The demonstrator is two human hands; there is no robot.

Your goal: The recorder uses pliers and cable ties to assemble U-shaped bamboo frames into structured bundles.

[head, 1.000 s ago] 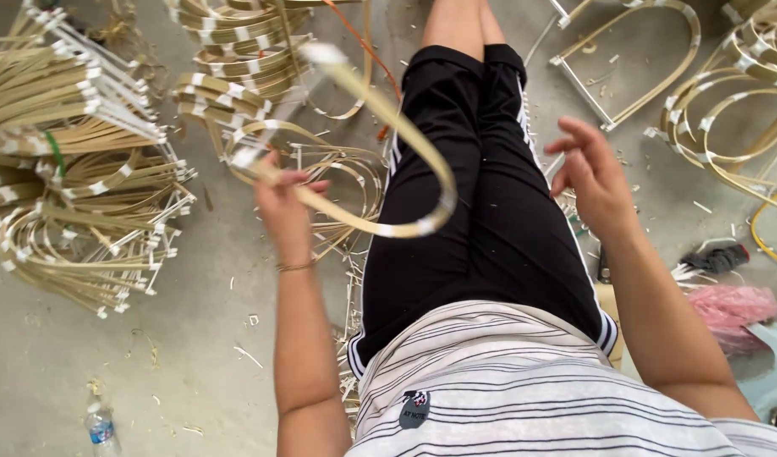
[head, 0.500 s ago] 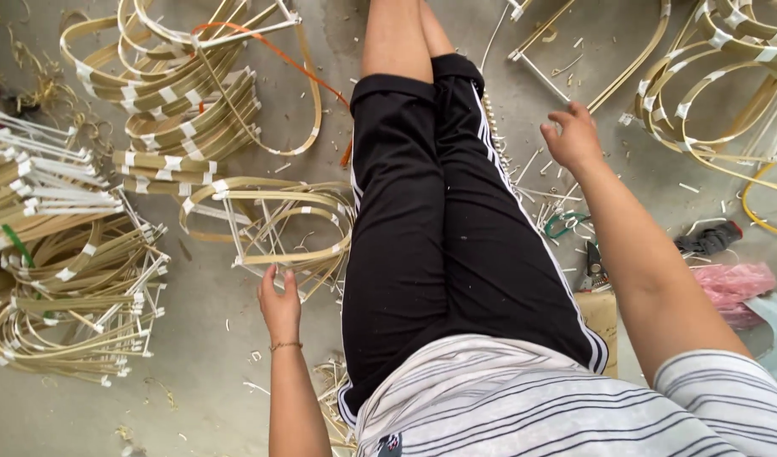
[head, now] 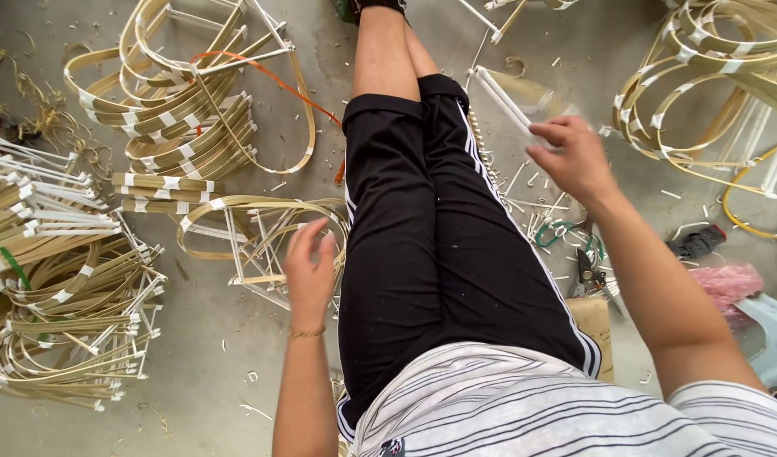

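1. Bamboo frame point(head: 257, 241) (bent strips taped in white) lies on the concrete floor point(head: 211, 355) just left of the black-trousered legs point(head: 422, 254); the left hand point(head: 310, 267) hovers over its near edge, fingers spread, gripping nothing.
2. White-taped sticks point(head: 508, 100) lie right of the knees; the right hand point(head: 574, 156) is at their lower end, fingers curled, though actual hold cannot be told.
3. Green-handled pliers point(head: 584, 262) rest below that hand.
4. Stacks of finished frames point(head: 177, 118) crowd the left floor, with more hoops point(head: 701, 93) at upper right.
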